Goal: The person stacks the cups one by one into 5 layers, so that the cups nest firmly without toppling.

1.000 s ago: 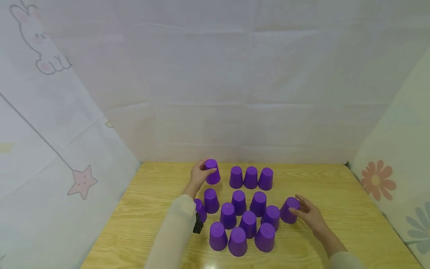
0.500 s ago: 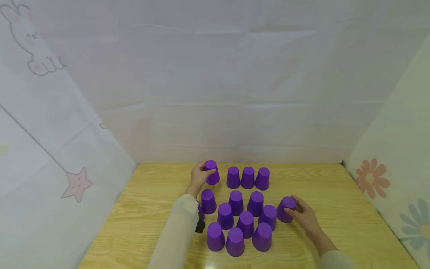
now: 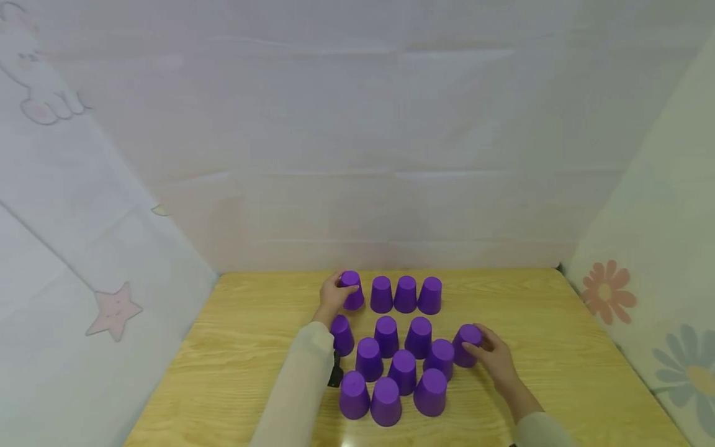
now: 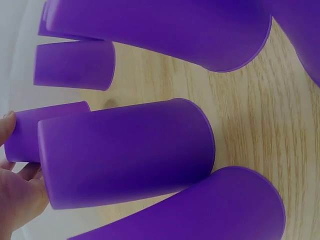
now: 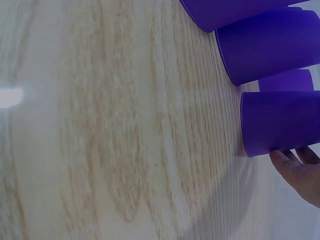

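At the table's back left my left hand [image 3: 332, 293] grips an upside-down purple cup [image 3: 353, 290], thumb across its near side. This cup stands left of a row of three like cups [image 3: 405, 294]. In the left wrist view the held cup [image 4: 30, 135] is partly hidden behind a nearer cup [image 4: 125, 155]. On the right, my right hand [image 3: 496, 357] holds another upside-down purple cup [image 3: 467, 346] by its right side, close beside a neighbouring cup [image 3: 439, 360]. The right wrist view shows the fingertips [image 5: 282, 162] against the lower side of that cup [image 5: 280, 122].
Several more upside-down purple cups stand in the middle and front, among them a front cup [image 3: 386, 402]. My left sleeve [image 3: 296, 385] passes beside them and covers part of one cup [image 3: 342, 336]. Cloth walls [image 3: 357, 211] enclose the wooden table [image 3: 246, 323] at the back and sides.
My left hand has moved its cup rightward and lower, narrowing the gap to the back row. The right hand has brought its cup slightly left. The head view has shifted a little.
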Demonstrator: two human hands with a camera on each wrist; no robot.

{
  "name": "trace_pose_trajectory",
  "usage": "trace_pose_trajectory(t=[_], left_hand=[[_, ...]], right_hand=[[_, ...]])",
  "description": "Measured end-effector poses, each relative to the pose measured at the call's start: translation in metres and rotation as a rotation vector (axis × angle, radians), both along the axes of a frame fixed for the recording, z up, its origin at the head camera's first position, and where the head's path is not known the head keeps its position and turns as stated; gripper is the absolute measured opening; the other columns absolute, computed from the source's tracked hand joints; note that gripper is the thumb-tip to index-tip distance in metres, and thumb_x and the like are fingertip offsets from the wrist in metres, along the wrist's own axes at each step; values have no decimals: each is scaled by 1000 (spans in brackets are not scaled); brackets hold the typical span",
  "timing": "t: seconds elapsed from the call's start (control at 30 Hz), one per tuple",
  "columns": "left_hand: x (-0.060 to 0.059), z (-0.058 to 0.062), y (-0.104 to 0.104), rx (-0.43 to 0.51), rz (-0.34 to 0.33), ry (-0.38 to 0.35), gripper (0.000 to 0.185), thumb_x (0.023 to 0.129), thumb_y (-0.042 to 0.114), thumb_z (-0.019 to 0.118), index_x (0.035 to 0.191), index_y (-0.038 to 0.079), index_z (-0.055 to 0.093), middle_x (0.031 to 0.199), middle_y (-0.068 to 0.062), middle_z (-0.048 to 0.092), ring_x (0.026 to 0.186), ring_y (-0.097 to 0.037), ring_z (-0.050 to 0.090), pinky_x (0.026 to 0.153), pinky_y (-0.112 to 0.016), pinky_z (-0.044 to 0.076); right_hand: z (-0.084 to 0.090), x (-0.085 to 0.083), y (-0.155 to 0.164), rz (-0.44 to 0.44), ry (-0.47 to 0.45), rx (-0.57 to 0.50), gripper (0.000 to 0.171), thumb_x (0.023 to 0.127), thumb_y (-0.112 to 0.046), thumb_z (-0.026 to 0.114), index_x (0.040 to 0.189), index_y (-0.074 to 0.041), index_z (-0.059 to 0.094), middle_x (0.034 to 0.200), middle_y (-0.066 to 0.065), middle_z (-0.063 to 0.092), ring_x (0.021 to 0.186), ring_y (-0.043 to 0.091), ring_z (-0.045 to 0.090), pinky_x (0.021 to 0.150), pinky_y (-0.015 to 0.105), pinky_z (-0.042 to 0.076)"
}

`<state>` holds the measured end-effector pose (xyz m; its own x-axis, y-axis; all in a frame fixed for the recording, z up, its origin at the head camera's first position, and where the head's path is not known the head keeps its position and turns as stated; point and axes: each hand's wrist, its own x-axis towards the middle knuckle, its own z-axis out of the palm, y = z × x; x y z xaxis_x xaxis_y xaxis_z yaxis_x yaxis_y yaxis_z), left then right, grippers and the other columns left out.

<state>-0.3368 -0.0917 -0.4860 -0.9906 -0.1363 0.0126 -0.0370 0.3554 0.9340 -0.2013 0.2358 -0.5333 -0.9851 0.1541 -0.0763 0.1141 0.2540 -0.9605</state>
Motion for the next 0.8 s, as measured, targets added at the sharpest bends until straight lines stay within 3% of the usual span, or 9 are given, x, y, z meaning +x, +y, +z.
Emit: trace_pose_trajectory(t=[0.1,0.23,0.27,0.33,0.47,0.53,0.67,0.73,0.8], left_hand=[[-9,-11,-1,-9,-9,12,62,75,9,75,133,4,50,126,-23,57,119,-34,54,102,-43,44],[-53,-73,-12,-48,-17,119,68,69,21,82,130,9,54,116,-18,64,105,-25,62,89,-32,52],[-53,-75,-13,-59,-25,131,68,69,22,82,130,9,54,116,-16,65,105,-23,62,89,-31,52],[-70,-99,-17,-73,-27,117,70,67,25,83,130,9,54,115,-16,65,103,-24,63,87,-32,52],[-75,-105,-18,-82,-37,83,70,68,25,83,130,11,54,117,-16,64,105,-25,62,90,-35,52],[-88,-125,-19,-113,-13,102,70,65,27,84,127,12,57,111,-15,67,98,-23,64,82,-32,54],[-103,-144,-19,-154,2,151,65,63,25,85,122,11,60,102,-14,69,87,-20,65,70,-28,53],[-103,-140,-20,-146,-33,102,65,65,24,84,124,13,59,106,-13,68,92,-22,65,76,-32,54],[-101,-140,-21,-139,-36,157,60,63,26,85,117,13,63,99,-12,70,84,-19,65,68,-27,53]], right_hand=[[1,1,-2,-3,-11,-10,58,87,-16,64,138,-1,40,133,25,49,89,-13,50,82,8,43],[3,1,-2,5,-15,-11,59,88,-16,64,138,-1,39,133,25,49,97,-5,52,85,10,44],[3,1,-2,6,-15,-9,59,87,-16,64,139,-1,39,133,25,49,101,0,54,86,12,45],[2,1,-2,10,-20,-2,59,88,-17,64,139,-1,38,133,25,49,109,11,55,92,19,47],[2,1,-1,12,-40,8,60,88,-19,63,140,-3,37,134,24,49,121,30,50,100,35,45],[1,2,0,12,-42,13,59,88,-19,63,140,-4,38,134,24,49,121,31,49,102,40,44],[2,3,0,5,-34,19,59,88,-20,64,139,-3,40,131,23,51,111,19,54,97,33,47],[2,3,-1,5,-28,13,58,87,-19,64,138,-2,41,130,23,52,108,15,55,94,27,47],[2,4,-1,6,-24,3,58,87,-18,64,138,-1,41,131,24,51,109,17,55,92,24,47]])
